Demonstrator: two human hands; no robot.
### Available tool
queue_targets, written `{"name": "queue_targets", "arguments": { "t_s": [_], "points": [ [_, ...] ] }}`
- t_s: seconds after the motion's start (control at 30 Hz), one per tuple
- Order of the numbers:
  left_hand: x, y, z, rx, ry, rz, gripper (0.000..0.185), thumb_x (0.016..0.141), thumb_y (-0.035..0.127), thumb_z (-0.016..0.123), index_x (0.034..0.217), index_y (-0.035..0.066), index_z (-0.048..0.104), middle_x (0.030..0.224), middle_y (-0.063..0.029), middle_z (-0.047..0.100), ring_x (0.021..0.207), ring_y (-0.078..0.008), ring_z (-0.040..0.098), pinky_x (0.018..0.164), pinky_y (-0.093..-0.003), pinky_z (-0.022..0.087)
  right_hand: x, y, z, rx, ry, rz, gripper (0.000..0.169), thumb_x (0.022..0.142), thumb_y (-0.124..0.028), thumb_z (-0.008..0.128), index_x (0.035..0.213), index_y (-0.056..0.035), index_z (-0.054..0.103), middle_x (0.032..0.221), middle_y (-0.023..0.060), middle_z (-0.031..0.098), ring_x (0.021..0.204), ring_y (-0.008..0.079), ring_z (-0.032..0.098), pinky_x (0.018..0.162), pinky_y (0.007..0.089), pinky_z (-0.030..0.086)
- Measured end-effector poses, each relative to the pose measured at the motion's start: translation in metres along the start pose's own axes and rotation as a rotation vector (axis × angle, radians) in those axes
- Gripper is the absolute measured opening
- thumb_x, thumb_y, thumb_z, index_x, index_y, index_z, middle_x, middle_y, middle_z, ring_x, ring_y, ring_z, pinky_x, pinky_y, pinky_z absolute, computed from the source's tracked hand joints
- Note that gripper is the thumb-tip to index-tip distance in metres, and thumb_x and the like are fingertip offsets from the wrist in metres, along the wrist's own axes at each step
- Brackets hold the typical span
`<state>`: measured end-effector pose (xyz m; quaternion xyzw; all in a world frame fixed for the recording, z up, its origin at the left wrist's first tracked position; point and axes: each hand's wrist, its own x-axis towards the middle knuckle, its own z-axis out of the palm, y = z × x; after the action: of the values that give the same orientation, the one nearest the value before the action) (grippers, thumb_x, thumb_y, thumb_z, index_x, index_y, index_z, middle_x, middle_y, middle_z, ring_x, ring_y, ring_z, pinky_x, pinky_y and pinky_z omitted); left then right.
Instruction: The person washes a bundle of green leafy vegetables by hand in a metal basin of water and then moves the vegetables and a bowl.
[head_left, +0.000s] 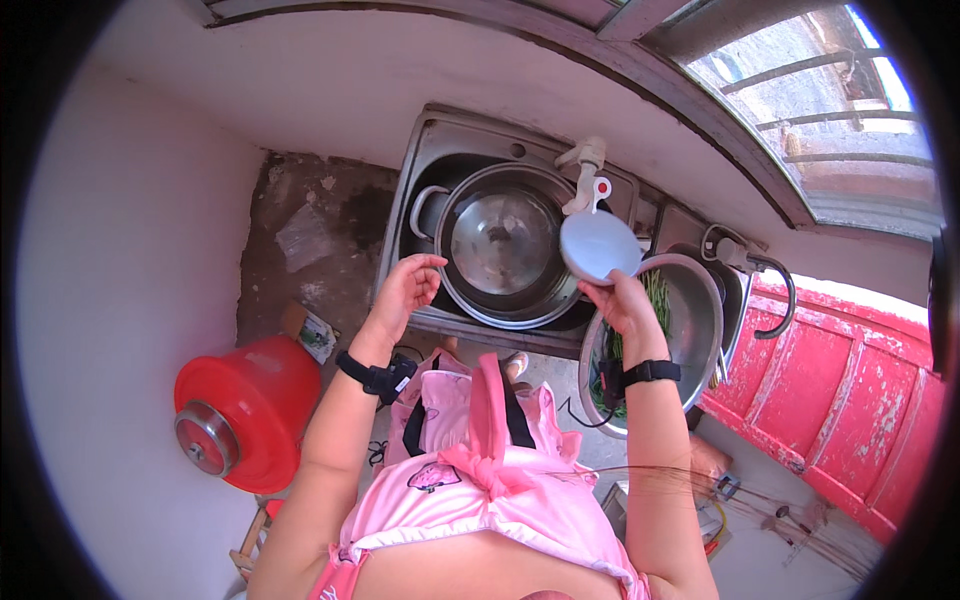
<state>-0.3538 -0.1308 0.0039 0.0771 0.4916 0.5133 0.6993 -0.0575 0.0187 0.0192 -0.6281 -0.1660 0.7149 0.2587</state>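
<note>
My right hand grips the lower edge of a shallow pale round dish, a small bowl or a plate. It is held just below a plastic tap with a red-dotted lever. A large stainless-steel pot, holding some clear liquid, stands inside the metal sink. Beside the pot's left rim is my left hand, with nothing in it and the fingers loosely bent. Its index fingertip is close to the rim; whether it touches cannot be seen.
A wide metal basin with long green vegetables sits right of the sink, partly behind my right forearm. Farther right are a dark curved tap and a red panelled door. A red plastic bucket stands at the left.
</note>
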Motion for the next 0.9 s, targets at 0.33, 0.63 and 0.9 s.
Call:
{"name": "queue_targets", "arguments": {
  "t_s": [0.33, 0.63, 0.9],
  "points": [
    [-0.016, -0.006, -0.012, -0.030, 0.097, 0.037, 0.034, 0.087, 0.031, 0.040, 0.100, 0.004, 0.055, 0.072, 0.0033, 0.052, 0.063, -0.0053, 0.047, 0.061, -0.0190, 0.038, 0.059, 0.046, 0.037, -1.133, 0.154, -0.209, 0.055, 0.076, -0.004, 0.042, 0.128, -0.0036, 0.023, 0.116, 0.0269, 0.044, 0.096, 0.0415, 0.054, 0.074, 0.0441, 0.051],
    [-0.039, -0.020, -0.040, -0.074, 0.205, 0.035, 0.033, 0.087, 0.031, 0.040, 0.098, 0.004, 0.055, 0.072, 0.0036, 0.050, 0.064, -0.0050, 0.046, 0.061, -0.0187, 0.037, 0.099, 0.100, 0.061, -1.393, 0.285, -0.407, 0.050, 0.080, -0.009, 0.045, 0.126, -0.0061, 0.027, 0.112, 0.0317, 0.044, 0.093, 0.0464, 0.052, 0.081, 0.0474, 0.043],
    [-0.024, -0.023, -0.027, 0.061, 0.208, 0.000, 0.029, 0.087, 0.022, 0.046, 0.109, 0.006, 0.054, 0.084, 0.0010, 0.057, 0.072, -0.0056, 0.050, 0.066, -0.0184, 0.039, 0.126, 0.137, 0.050, -0.357, -0.037, 0.138, 0.051, 0.078, 0.002, 0.033, 0.127, -0.0115, 0.028, 0.115, 0.0168, 0.049, 0.093, 0.0320, 0.058, 0.064, 0.0417, 0.055]
  ]
}}
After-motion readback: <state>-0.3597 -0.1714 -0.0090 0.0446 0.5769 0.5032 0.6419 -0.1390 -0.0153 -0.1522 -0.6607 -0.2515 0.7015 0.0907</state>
